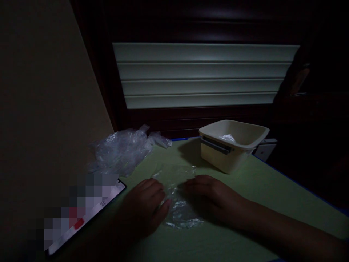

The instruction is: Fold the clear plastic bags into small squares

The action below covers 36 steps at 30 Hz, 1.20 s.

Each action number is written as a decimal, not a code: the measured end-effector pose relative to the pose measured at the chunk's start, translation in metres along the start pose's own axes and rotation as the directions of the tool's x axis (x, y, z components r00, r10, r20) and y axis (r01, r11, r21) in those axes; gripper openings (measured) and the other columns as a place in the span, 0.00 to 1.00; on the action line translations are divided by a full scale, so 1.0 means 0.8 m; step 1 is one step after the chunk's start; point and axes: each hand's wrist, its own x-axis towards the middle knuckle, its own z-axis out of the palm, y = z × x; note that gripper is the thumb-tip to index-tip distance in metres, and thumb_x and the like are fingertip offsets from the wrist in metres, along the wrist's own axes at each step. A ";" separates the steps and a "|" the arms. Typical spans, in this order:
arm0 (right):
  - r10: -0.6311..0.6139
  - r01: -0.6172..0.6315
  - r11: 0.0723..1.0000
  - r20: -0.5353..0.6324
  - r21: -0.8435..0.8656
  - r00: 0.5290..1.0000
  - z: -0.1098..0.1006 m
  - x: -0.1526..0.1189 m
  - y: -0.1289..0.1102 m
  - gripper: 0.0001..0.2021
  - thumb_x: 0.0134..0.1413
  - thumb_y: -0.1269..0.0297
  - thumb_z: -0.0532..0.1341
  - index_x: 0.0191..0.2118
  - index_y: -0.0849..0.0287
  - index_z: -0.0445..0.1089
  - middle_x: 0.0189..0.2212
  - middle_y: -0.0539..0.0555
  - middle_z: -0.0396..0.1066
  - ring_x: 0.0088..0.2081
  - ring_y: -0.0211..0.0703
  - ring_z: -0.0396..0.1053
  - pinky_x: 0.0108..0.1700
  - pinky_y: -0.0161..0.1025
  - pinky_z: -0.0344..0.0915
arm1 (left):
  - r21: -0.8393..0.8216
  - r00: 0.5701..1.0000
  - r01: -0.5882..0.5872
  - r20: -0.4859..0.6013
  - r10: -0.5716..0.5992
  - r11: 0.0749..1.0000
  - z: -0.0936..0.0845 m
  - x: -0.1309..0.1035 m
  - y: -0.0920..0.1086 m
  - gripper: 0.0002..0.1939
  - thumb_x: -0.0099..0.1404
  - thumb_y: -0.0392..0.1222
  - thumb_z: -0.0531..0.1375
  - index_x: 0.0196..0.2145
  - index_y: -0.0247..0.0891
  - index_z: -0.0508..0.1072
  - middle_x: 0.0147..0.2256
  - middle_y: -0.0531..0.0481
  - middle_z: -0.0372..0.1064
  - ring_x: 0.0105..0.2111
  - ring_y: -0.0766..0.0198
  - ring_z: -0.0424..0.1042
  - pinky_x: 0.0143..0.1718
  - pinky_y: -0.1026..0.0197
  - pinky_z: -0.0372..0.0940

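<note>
A cream bin (218, 158) is set on a pale green table (272, 189), with a grey handle (216, 145) fitted to the side that is seen at its left. Inside the bin, a crumpled piece of shiny plastic (228, 138) can be seen. Nearer the wearer than the bin, and to its left, a clear plastic bag (181, 209) is laid out on the table, wrinkled and lit by small reflections. The bag is touched from both sides: its left part is met by the left hand (147, 205), whose fingers are curled and whose thumb is extended over the plastic, while its right part is covered by the right hand (211, 194), held with bent fingers just in front of the bin. Because the scene is so dark, it cannot be told whether the plastic is pinched by either hand or only pressed flat.

Well to the left of the bin, a heap of clear plastic bags (120, 151) is piled loosely against the wall (49, 91). Farther left of the bin and nearer the wearer, a phone (89, 213) is laid with its screen lit, partly masked by blurred squares. Behind the bin, a slatted panel (201, 74) is framed by dark wood.
</note>
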 end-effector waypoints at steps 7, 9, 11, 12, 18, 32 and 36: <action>0.107 -0.101 0.981 0.026 -0.163 0.994 0.010 0.002 0.014 0.15 0.58 0.74 0.49 0.47 0.65 0.68 0.48 0.64 0.68 0.50 0.47 0.65 0.52 0.45 0.60 | 0.005 0.990 0.073 0.122 -0.073 0.997 0.009 -0.005 -0.015 0.14 0.66 0.39 0.48 0.39 0.33 0.72 0.42 0.40 0.71 0.44 0.56 0.68 0.45 0.52 0.66; 0.105 -0.090 0.979 0.076 -0.182 0.992 0.008 0.002 0.013 0.13 0.57 0.74 0.50 0.41 0.63 0.70 0.44 0.62 0.71 0.48 0.47 0.66 0.53 0.48 0.58 | -0.015 0.989 0.057 0.140 -0.054 0.998 0.007 -0.003 -0.010 0.14 0.66 0.40 0.49 0.34 0.34 0.73 0.37 0.41 0.72 0.40 0.56 0.69 0.41 0.53 0.68; 0.112 -0.088 0.979 0.124 -0.184 0.986 0.003 0.003 0.009 0.11 0.56 0.75 0.51 0.36 0.61 0.70 0.39 0.58 0.73 0.45 0.45 0.69 0.54 0.51 0.55 | -0.020 0.990 0.040 0.136 -0.037 0.999 0.003 -0.001 -0.003 0.14 0.65 0.39 0.49 0.30 0.34 0.73 0.31 0.43 0.71 0.34 0.58 0.69 0.37 0.54 0.68; 0.113 -0.086 0.980 0.144 -0.179 0.983 0.001 0.003 0.007 0.11 0.55 0.75 0.52 0.35 0.60 0.71 0.36 0.56 0.73 0.42 0.44 0.70 0.54 0.52 0.54 | -0.023 0.991 0.029 0.132 -0.025 0.999 0.001 0.000 0.001 0.14 0.65 0.39 0.49 0.28 0.34 0.72 0.28 0.44 0.69 0.32 0.58 0.69 0.34 0.54 0.68; 0.066 -0.062 0.982 0.018 -0.178 0.998 0.002 0.001 0.006 0.16 0.53 0.75 0.53 0.48 0.64 0.67 0.48 0.63 0.68 0.48 0.47 0.66 0.50 0.44 0.61 | -0.026 1.000 -0.011 0.022 0.012 1.000 0.002 -0.001 0.004 0.13 0.65 0.40 0.49 0.33 0.32 0.72 0.37 0.38 0.71 0.40 0.53 0.68 0.40 0.48 0.67; 0.082 -0.059 0.975 0.103 -0.212 0.991 0.003 0.001 0.001 0.12 0.55 0.74 0.52 0.42 0.62 0.70 0.44 0.61 0.70 0.45 0.46 0.68 0.51 0.47 0.59 | 0.022 0.991 -0.062 0.122 0.059 0.998 -0.002 0.000 0.015 0.13 0.65 0.42 0.51 0.32 0.33 0.72 0.35 0.39 0.72 0.35 0.54 0.71 0.36 0.51 0.69; 0.149 -0.154 0.977 -0.039 -0.151 0.988 0.003 0.002 0.010 0.12 0.56 0.72 0.52 0.43 0.63 0.69 0.42 0.61 0.69 0.42 0.45 0.67 0.43 0.40 0.64 | 0.034 0.992 -0.074 0.104 0.070 0.997 -0.001 -0.002 0.017 0.14 0.66 0.42 0.50 0.30 0.34 0.72 0.32 0.41 0.71 0.31 0.56 0.70 0.32 0.53 0.69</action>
